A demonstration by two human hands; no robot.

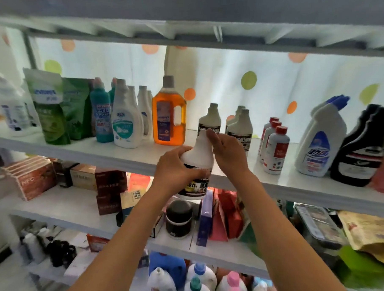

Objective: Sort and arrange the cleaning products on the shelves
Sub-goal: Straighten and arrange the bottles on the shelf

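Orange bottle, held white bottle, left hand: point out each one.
Orange bottle (169,120), head view, on its front label.
Held white bottle (198,155), head view, on its white shoulder.
Left hand (173,168), head view, on the back of the hand.

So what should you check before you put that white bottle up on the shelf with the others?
1. Left hand grips the white bottle with the black label round its body: ok.
2. Right hand holds the bottle's neck: ok.
3. Cap on tight: cannot tell, the right hand covers the top.
4. Matching white bottles with black labels stand on the white shelf right behind: ok.
5. Free shelf space in front of them: ok, a bare patch shows.
6. Orange jug with a handle stands clear to the left: ok.
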